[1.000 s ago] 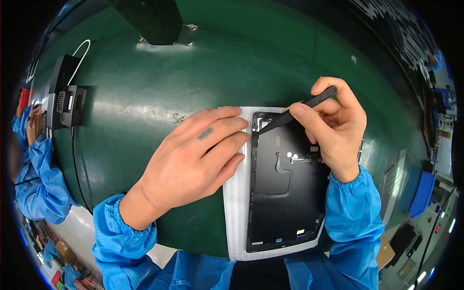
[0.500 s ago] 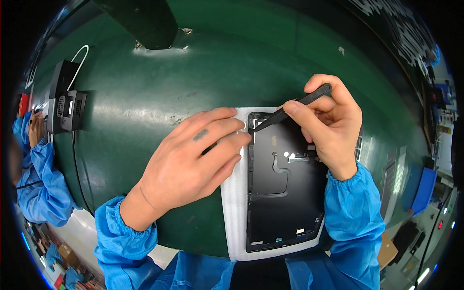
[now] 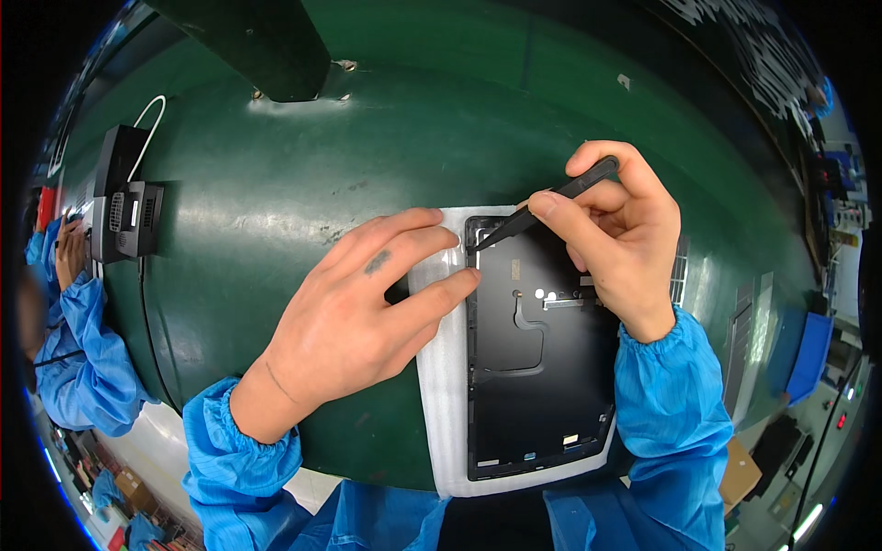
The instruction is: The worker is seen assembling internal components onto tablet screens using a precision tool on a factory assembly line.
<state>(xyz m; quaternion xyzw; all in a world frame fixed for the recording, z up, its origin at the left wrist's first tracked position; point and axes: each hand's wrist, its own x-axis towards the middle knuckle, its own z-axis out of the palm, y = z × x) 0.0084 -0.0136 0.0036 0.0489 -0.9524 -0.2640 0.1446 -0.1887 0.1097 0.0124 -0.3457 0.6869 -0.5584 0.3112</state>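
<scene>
A black tablet back housing (image 3: 514,422) lies on a white foam sheet (image 3: 439,404). A thin grey flex cable runs across its inner face, and small metallic patches dot it. My right hand (image 3: 620,234) pinches black tweezers (image 3: 565,195) over the housing's upper part. Their tips point down left and meet the upper left corner of the housing, near a pale strip. At the left side my left hand (image 3: 363,303) is open, its fingers apart. One fingertip rests on the housing's left edge just below the tweezer tips; another is by the corner, over the foam.
The green tabletop (image 3: 266,184) spreads around the work. A dark post (image 3: 257,46) rises at the back. At left stand a black device (image 3: 138,216) with cables and a co-worker's blue sleeve (image 3: 87,358). A blue bin (image 3: 810,358) is at far right.
My left fingers have spread, leaving a wider gap between the two at the housing's corner. The tweezer tips have shifted slightly left into that gap. The whole view has shifted slightly.
</scene>
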